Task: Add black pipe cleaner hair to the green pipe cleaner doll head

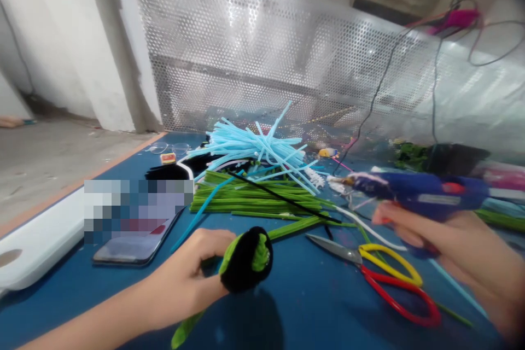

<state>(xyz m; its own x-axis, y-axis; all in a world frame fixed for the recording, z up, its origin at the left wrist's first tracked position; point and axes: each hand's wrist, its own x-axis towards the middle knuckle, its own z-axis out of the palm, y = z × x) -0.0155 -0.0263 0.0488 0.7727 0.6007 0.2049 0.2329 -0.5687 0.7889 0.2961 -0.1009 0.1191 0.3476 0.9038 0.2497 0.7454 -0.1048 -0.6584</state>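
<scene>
My left hand (186,279) is closed round a black fuzzy coil with green pipe-cleaner bits (247,260), held a little above the blue table (303,306); a green stem hangs out below the fist. My right hand (443,240) grips a blue glue gun (422,191), its nozzle pointing left over the table. Scissors with yellow and red handles (377,273) lie between the two hands. Behind them sit a bundle of green pipe cleaners (254,197) and a heap of light blue ones (254,145).
A phone (131,246) lies at the left beside a white board (36,246). A perforated metal panel (262,65) stands behind the table. Cables and dark and pink craft material (447,158) sit at the back right. Glasses (168,147) lie near the far left edge.
</scene>
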